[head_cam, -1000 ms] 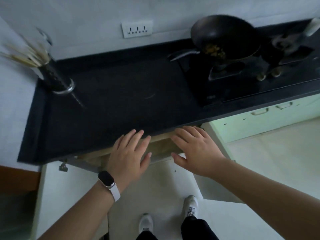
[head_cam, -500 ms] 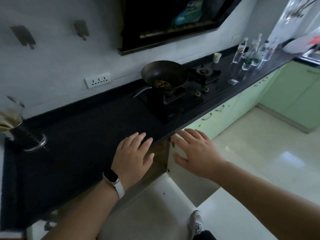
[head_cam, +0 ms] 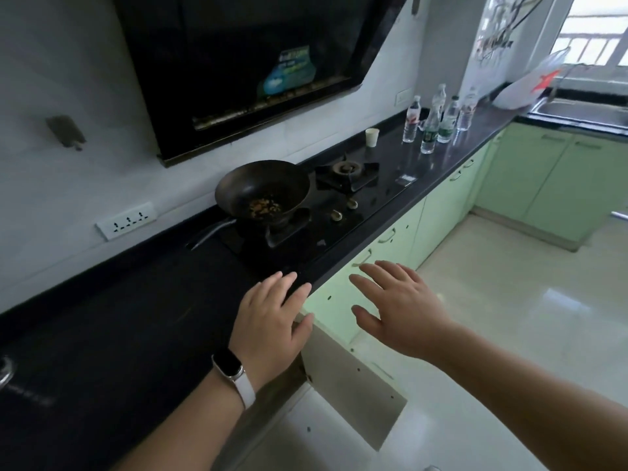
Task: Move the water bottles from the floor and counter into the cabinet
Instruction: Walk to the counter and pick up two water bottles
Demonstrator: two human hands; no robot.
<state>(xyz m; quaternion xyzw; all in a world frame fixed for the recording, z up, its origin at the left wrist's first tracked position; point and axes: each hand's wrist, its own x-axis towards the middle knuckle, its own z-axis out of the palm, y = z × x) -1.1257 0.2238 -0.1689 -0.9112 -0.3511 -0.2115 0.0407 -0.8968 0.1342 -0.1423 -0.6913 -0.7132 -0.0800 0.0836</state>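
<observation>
Gaze lifted to water bottles beyond the wok; left grip and right grip stayed released, so fetching looked next.

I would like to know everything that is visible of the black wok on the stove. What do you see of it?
The wok is round, deep and dark, apparently blackened metal, with no lid. It sits upright on the left burner grate of the black gas hob, below the range hood. At its bottom lies a small heap of yellow-brown food bits. Its long handle, grey near the bowl, sticks out to the left over the counter. Nothing else touches it.
</observation>
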